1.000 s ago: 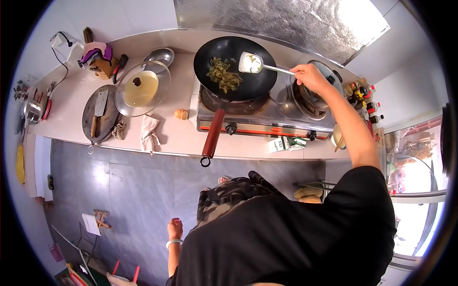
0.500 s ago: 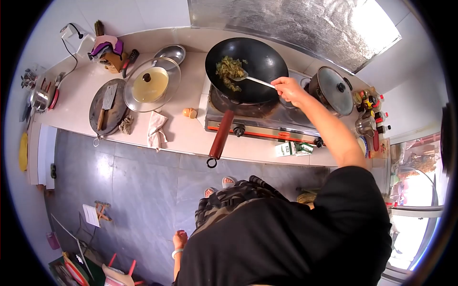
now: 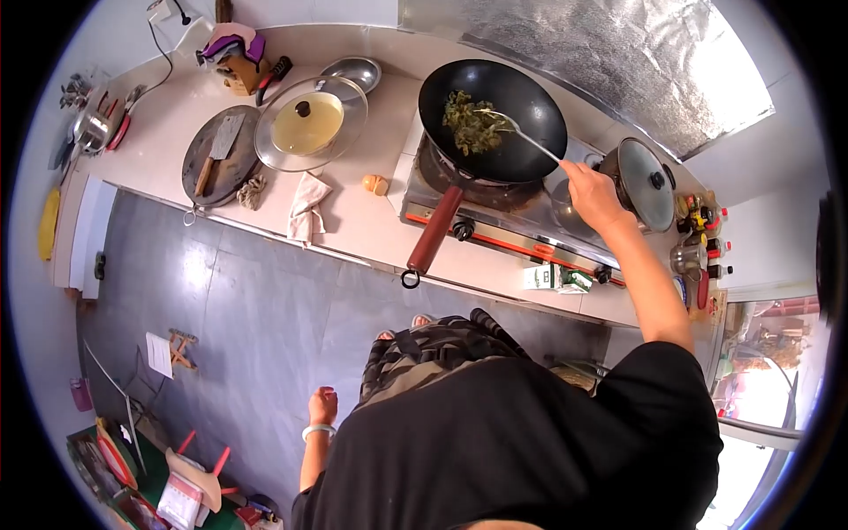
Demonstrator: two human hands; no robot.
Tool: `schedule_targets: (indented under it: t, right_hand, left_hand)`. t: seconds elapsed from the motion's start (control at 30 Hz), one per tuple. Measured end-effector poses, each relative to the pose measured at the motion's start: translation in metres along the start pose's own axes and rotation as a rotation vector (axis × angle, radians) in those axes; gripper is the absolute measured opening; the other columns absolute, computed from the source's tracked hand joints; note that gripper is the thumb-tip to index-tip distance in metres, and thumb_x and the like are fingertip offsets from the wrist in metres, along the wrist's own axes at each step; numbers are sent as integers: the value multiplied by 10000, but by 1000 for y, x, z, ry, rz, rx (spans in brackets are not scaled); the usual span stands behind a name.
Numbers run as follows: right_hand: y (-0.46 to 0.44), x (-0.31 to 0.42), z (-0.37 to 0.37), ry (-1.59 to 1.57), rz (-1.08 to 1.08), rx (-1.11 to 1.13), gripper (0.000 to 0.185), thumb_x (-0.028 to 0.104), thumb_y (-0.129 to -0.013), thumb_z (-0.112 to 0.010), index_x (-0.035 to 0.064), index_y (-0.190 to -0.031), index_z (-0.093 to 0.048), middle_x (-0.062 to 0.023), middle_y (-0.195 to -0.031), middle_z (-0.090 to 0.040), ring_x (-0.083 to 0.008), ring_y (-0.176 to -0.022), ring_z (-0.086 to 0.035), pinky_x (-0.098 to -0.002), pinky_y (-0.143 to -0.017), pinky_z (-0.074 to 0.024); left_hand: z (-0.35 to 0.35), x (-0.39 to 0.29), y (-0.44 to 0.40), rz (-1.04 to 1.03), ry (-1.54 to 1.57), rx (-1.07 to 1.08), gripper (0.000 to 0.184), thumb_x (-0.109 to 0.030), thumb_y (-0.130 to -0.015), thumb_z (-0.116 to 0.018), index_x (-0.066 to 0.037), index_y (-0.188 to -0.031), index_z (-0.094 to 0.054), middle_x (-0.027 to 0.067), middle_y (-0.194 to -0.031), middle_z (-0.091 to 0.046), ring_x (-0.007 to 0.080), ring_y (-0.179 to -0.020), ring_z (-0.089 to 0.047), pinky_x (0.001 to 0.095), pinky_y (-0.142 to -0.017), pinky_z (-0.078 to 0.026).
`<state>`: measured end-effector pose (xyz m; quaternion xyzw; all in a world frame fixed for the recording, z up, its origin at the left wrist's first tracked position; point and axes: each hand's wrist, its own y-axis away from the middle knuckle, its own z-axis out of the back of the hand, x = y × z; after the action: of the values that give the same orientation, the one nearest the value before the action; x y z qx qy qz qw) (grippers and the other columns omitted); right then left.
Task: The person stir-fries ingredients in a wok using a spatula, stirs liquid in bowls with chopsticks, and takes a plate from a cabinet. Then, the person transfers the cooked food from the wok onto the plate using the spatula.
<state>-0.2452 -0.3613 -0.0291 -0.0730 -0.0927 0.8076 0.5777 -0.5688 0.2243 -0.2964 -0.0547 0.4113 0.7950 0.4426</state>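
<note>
My right hand (image 3: 594, 196) is closed around the pale handle of a metal spatula (image 3: 535, 144), reaching over the black wok (image 3: 541, 113). The spatula's head lies at the right side of a heap of chopped greens (image 3: 468, 124), partly covered by it. The wok sits on the left burner of the gas stove (image 3: 517, 231), its reddish-brown handle (image 3: 435, 231) sticking out past the counter edge toward me. My left hand (image 3: 323, 406) hangs low beside my body, above the floor, with fingers curled in and nothing visible in it.
Left of the stove are eggshells (image 3: 374, 185), a folded cloth (image 3: 306, 210), a glass lid (image 3: 355, 132) over a yellowish dish, and a round chopping board (image 3: 201, 147) bearing a cleaver (image 3: 219, 150). A lidded pot (image 3: 647, 185), small cartons (image 3: 556, 279) and bottles (image 3: 707, 217) stand rightward.
The view has shifted, so the counter sits further right and tilts. The spatula has turned among the greens, which are gathered more closely. My left hand has swung slightly outward from my body.
</note>
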Motion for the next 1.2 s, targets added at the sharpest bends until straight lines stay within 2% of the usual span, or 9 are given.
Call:
schedule_targets:
  t: [0.2, 0.23, 0.43, 0.53, 0.67, 0.8, 0.87, 1.1, 1.2]
  right_hand:
    - [-10, -28, 13, -176, -116, -120, 212, 63, -859, -534, 36, -1051, -621, -186, -903, -662, -366, -828, -636, -435, -720, -511]
    - [-20, -32, 16, -193, -280, -52, 177, 109, -869, -551, 12, -987, -641, -198, -866, -667, -377, -831, -642, -432, -727, -506]
    - [-94, -100, -4, -592, -595, 242, 184, 98, -788, -595, -15, -912, -670, -101, -681, -659, -189, -601, -611, -324, -585, -466]
    - [-136, -83, 5, -678, -660, 408, 184, 101, -759, -605, -18, -874, -683, -60, -638, -628, -114, -540, -543, -295, -535, -435]
    - [-176, -75, 17, -408, -160, 310, 240, 203, -779, -640, 26, -926, -711, -99, -700, -674, -179, -629, -636, -310, -611, -480]
    - [-150, -8, 41, -71, 140, 101, 170, 187, -838, -612, 78, -928, -707, -125, -874, -673, -315, -842, -644, -381, -716, -500]
    - [-123, 15, 50, 59, 187, 87, 135, 154, -851, -603, 78, -925, -688, -120, -861, -636, -328, -836, -621, -412, -708, -491]
    - [-20, 35, 53, 100, -47, -71, 146, 117, -873, -580, 82, -996, -650, -126, -868, -581, -338, -835, -598, -433, -691, -475]
    - [8, 56, 47, 104, -246, 13, 179, 104, -896, -540, 65, -1049, -624, -147, -903, -591, -360, -889, -591, -441, -745, -465]
  left_hand:
    - [-2, 12, -9, 26, 84, -1, 224, -169, -817, -585, -25, -966, -671, 182, -835, -689, 293, -812, -675, 367, -750, -522]
    - [-7, 18, -6, 22, 88, -15, 221, -169, -816, -586, -29, -963, -672, 180, -831, -689, 292, -807, -675, 368, -747, -522]
    - [-23, 45, 9, 16, 99, -36, 216, -175, -800, -588, -44, -946, -679, 162, -789, -695, 289, -783, -686, 371, -726, -530]
    - [-35, 68, 15, 25, 79, -30, 222, -176, -797, -590, -42, -950, -679, 173, -803, -694, 307, -796, -682, 382, -741, -530]
    - [-11, 15, 38, 109, 6, -48, 225, -178, -807, -589, -46, -966, -677, 190, -865, -691, 340, -858, -670, 400, -781, -524]
    - [-13, 15, 36, 167, 62, -21, 230, -182, -818, -594, -46, -986, -672, 192, -901, -690, 327, -896, -668, 386, -805, -519]
    - [-13, 12, 34, 167, 88, -12, 232, -183, -821, -598, -46, -995, -668, 189, -910, -691, 322, -904, -668, 382, -812, -518]
    - [-6, 25, 28, 178, 33, 39, 234, -194, -830, -574, -75, -1006, -672, 190, -932, -685, 347, -927, -654, 397, -847, -508]
    - [-46, 130, -19, -74, -207, 60, 256, -220, -833, -558, -84, -1016, -674, 189, -947, -682, 349, -941, -648, 399, -864, -506]
